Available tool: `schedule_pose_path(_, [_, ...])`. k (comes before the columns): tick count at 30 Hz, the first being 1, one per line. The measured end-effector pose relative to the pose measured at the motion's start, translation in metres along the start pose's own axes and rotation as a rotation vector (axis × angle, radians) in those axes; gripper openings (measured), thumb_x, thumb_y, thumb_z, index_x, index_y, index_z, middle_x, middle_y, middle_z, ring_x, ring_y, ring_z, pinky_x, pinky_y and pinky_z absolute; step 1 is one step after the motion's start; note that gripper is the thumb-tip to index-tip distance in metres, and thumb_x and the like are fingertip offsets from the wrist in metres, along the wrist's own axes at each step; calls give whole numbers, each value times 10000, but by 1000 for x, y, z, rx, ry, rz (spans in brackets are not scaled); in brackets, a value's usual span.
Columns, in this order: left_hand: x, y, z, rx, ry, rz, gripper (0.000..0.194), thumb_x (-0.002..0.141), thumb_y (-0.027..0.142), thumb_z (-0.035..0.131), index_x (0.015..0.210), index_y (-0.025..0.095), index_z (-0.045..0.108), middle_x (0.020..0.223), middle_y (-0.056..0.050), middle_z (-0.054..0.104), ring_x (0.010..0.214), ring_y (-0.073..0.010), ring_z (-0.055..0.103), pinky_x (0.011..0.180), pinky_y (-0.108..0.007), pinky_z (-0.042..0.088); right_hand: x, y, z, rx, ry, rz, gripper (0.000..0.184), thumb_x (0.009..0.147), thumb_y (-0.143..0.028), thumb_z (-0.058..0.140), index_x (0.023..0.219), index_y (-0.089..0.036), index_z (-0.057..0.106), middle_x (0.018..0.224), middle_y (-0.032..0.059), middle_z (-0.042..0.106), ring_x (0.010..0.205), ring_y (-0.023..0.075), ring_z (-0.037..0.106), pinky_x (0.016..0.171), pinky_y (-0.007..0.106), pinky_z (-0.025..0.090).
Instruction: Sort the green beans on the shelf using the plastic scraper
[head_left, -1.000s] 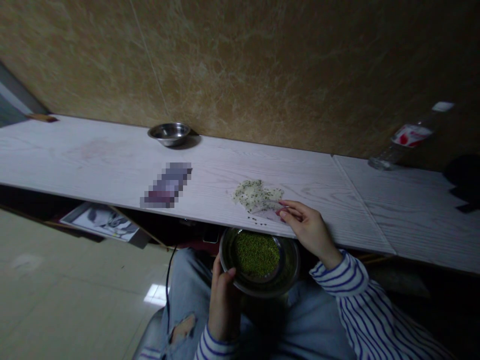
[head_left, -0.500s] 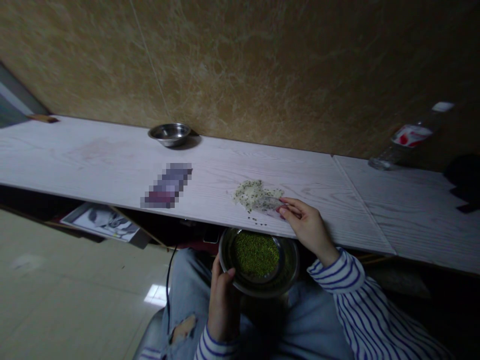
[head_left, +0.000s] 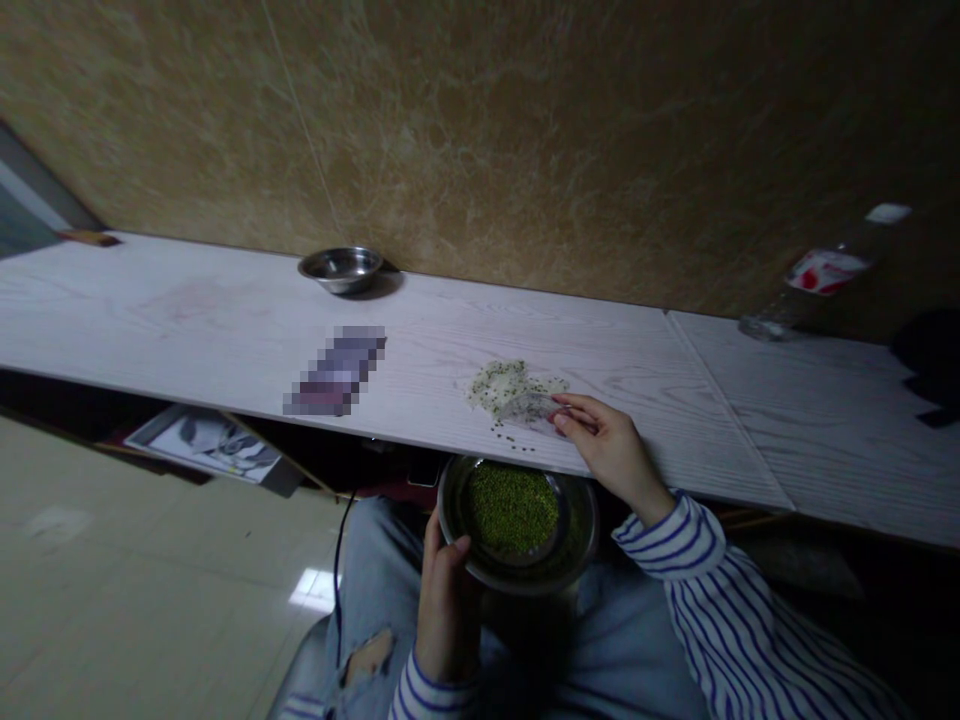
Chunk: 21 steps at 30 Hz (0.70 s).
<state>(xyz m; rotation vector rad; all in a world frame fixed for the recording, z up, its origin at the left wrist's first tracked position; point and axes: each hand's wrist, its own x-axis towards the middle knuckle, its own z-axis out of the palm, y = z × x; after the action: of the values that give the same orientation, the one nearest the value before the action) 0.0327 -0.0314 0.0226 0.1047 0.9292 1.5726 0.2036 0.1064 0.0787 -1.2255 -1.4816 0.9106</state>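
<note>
My left hand [head_left: 446,590] is closed on the left rim of a metal bowl [head_left: 577,545], which sits over my lap just below the table edge. Inside the bowl lies a layer of green mung beans [head_left: 514,508]. Pinched between the thumb and fingers of my right hand [head_left: 611,440] is a clear plastic piece [head_left: 525,408], perhaps a small scoop; its exact kind is hard to make out. It rests against a pile of white grains mixed with green beans [head_left: 495,382] on the table. A few loose beans [head_left: 514,441] lie between the pile and the edge.
A smaller metal bowl [head_left: 341,270] stands by the wall on the white wood-grain table [head_left: 442,310]. A blurred-out flat object [head_left: 337,370] lies nearer the front edge. On the right are a clear bottle [head_left: 821,275] and a dark object [head_left: 930,365]. Below is an open drawer [head_left: 214,445].
My right hand has shifted slightly left with the plastic piece, which pushes a little further into the pile's front edge. My left hand and the bowl stay put.
</note>
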Motion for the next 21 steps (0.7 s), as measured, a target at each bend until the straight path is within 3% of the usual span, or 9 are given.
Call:
schedule_pose_path(11, [2, 0, -1, 28, -4, 1, 694, 704, 320, 750, 1377, 263, 591, 1338, -90, 664, 1316, -354, 525, 983, -411, 500, -3, -1, -4, -17, -54, -14, 294, 787, -330, 732, 1053, -211, 773, 1019, 86, 799, 907, 225, 759, 823, 383, 633])
schedule_pose_path(21, [7, -2, -7, 10, -37, 20, 650, 724, 309, 748, 1359, 271, 613, 1324, -90, 666, 1301, -358, 545, 1030, -460, 476, 0, -2, 1, 1, -81, -3, 287, 783, -315, 737, 1044, -200, 771, 1008, 93, 791, 928, 239, 752, 878, 427, 614])
